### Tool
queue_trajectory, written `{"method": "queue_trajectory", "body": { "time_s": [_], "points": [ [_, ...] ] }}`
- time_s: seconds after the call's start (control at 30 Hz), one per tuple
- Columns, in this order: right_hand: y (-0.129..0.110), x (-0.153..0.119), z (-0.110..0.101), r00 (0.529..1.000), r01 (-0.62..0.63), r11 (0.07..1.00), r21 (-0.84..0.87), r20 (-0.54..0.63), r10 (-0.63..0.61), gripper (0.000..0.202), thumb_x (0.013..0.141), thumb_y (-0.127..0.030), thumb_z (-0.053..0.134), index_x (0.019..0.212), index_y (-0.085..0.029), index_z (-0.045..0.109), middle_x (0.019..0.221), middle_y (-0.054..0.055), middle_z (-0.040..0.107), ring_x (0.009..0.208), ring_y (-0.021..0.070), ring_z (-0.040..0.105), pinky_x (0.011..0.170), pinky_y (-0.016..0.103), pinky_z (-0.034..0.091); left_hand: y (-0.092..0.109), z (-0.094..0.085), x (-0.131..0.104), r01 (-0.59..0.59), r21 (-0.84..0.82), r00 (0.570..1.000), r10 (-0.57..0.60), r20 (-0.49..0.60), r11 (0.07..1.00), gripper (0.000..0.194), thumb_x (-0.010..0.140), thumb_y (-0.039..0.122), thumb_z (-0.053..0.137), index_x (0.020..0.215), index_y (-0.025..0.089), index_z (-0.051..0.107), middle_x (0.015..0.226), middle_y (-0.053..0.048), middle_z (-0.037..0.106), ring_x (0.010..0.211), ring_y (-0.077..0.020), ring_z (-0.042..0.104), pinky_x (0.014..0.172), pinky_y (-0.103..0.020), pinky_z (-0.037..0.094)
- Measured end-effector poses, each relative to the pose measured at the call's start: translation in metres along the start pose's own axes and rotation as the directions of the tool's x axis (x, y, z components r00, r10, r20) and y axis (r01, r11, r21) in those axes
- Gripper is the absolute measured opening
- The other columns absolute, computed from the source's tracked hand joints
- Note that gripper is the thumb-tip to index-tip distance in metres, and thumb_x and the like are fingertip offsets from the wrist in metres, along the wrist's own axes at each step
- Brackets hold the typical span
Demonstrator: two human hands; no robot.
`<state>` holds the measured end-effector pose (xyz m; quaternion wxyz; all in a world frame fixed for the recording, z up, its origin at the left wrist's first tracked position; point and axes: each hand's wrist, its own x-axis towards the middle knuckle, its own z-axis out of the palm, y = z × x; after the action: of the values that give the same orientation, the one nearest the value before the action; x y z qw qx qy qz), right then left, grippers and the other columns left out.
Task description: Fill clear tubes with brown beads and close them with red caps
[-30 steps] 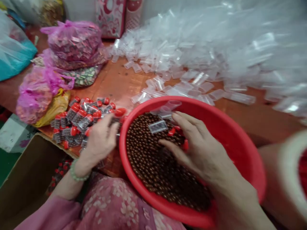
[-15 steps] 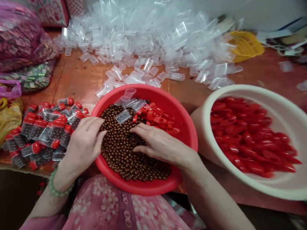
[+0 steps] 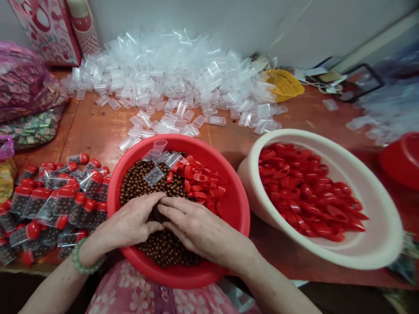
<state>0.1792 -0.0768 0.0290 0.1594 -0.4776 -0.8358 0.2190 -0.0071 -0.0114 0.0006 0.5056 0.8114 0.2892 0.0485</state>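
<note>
Over a red basin of brown balls, my two hands meet fingertip to fingertip. My left hand, with a green bead bracelet at its wrist, is curled with thumb and fingers pinched inward. My right hand is cupped against it, fingers closed around a dark spot; what lies between the hands is hidden. Behind them in the basin are a few clear plastic containers and a cluster of red caps. Filled containers with red caps are heaped left of the basin.
A white basin of red caps stands at the right. Many clear empty containers are piled along the wall, beside a yellow basket. Plastic bags of small packets sit at the left, and a red bowl at far right.
My left hand has come from the basin's left rim in over the balls to meet my right hand. The view has swung to the right and tilted up a little.
</note>
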Motion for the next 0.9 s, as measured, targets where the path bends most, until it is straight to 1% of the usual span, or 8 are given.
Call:
{"method": "queue_trajectory", "body": {
  "time_s": [0.17, 0.3, 0.43, 0.5, 0.57, 0.67, 0.77, 0.9],
  "points": [
    [0.001, -0.002, 0.003, 0.969, 0.141, 0.990, 0.000, -0.204, -0.138, 0.031, 0.088, -0.007, 0.052, 0.117, -0.007, 0.062, 0.118, 0.017, 0.069, 0.107, 0.0220, 0.067, 0.089, 0.034, 0.059, 0.003, -0.006, 0.004, 0.020, -0.125, 0.999, -0.024, -0.033, 0.992, 0.033, 0.081, 0.024, 0.066, 0.113, 0.018, 0.060, 0.106, -0.006, 0.068, 0.096, -0.0206, 0.062, 0.087, -0.032, 0.048],
    [0.009, 0.000, -0.005, 0.947, 0.163, 0.968, 0.191, -0.307, -0.099, 0.019, 0.089, -0.011, 0.057, 0.106, -0.012, 0.067, 0.113, 0.013, 0.072, 0.104, 0.0174, 0.069, 0.086, 0.027, 0.059, 0.005, -0.012, 0.006, 0.032, -0.205, 0.998, -0.044, -0.053, 0.978, 0.010, 0.080, 0.021, 0.064, 0.089, 0.017, 0.066, 0.087, -0.002, 0.065, 0.081, -0.0156, 0.059, 0.075, -0.026, 0.045],
    [0.033, 0.009, -0.016, 0.977, 0.000, 0.947, 0.323, -0.204, 0.070, 0.011, 0.090, -0.025, 0.061, 0.082, -0.019, 0.065, 0.088, 0.003, 0.075, 0.082, 0.0149, 0.071, 0.072, 0.025, 0.058, 0.004, -0.013, 0.007, 0.078, -0.303, 0.985, -0.121, -0.123, 0.950, 0.008, 0.079, 0.023, 0.067, 0.082, 0.016, 0.065, 0.079, 0.001, 0.060, 0.074, -0.0131, 0.055, 0.070, -0.024, 0.042],
    [0.047, 0.017, -0.015, 0.975, -0.135, 0.973, 0.189, -0.149, 0.164, 0.013, 0.090, -0.026, 0.060, 0.080, -0.019, 0.062, 0.082, 0.003, 0.070, 0.074, 0.0155, 0.067, 0.068, 0.027, 0.054, 0.003, -0.012, 0.008, 0.089, -0.353, 0.977, -0.152, -0.153, 0.931, 0.011, 0.079, 0.026, 0.068, 0.085, 0.017, 0.065, 0.083, 0.000, 0.060, 0.074, -0.0132, 0.056, 0.070, -0.024, 0.043],
    [0.058, 0.027, -0.009, 0.977, -0.203, 0.978, -0.038, -0.067, 0.200, 0.007, 0.090, -0.019, 0.056, 0.093, -0.018, 0.063, 0.092, 0.006, 0.067, 0.076, 0.0172, 0.064, 0.069, 0.030, 0.052, 0.002, -0.010, 0.009, 0.087, -0.387, 0.966, -0.172, -0.191, 0.918, 0.014, 0.079, 0.025, 0.066, 0.090, 0.017, 0.065, 0.088, -0.001, 0.062, 0.078, -0.0139, 0.057, 0.073, -0.025, 0.044],
    [0.066, 0.041, 0.004, 0.980, -0.152, 0.952, -0.265, 0.081, 0.179, 0.025, 0.088, -0.008, 0.048, 0.107, -0.016, 0.061, 0.104, 0.010, 0.061, 0.080, 0.0176, 0.062, 0.070, 0.029, 0.050, 0.001, -0.009, 0.010, 0.088, -0.458, 0.958, -0.201, -0.205, 0.884, 0.018, 0.082, 0.024, 0.064, 0.097, 0.017, 0.064, 0.089, -0.001, 0.064, 0.081, -0.0142, 0.057, 0.075, -0.026, 0.045],
    [0.071, 0.048, 0.012, 0.972, -0.121, 0.948, -0.295, 0.159, 0.173, 0.026, 0.087, -0.005, 0.044, 0.102, -0.014, 0.064, 0.097, 0.010, 0.062, 0.080, 0.0169, 0.062, 0.071, 0.027, 0.049, 0.002, -0.010, 0.011, 0.063, -0.579, 0.962, -0.203, -0.181, 0.813, 0.017, 0.081, 0.023, 0.065, 0.096, 0.016, 0.063, 0.088, -0.002, 0.066, 0.082, -0.0136, 0.059, 0.078, -0.026, 0.046],
    [0.077, 0.044, 0.007, 0.982, -0.168, 0.976, -0.135, 0.058, 0.177, 0.023, 0.088, -0.013, 0.053, 0.106, -0.015, 0.067, 0.100, 0.011, 0.070, 0.086, 0.0205, 0.067, 0.077, 0.030, 0.051, 0.012, -0.015, 0.007, 0.007, -0.697, 0.961, -0.198, -0.194, 0.717, 0.015, 0.080, 0.018, 0.063, 0.095, 0.014, 0.061, 0.090, -0.003, 0.068, 0.084, -0.0122, 0.062, 0.082, -0.026, 0.047]
  ]
}}
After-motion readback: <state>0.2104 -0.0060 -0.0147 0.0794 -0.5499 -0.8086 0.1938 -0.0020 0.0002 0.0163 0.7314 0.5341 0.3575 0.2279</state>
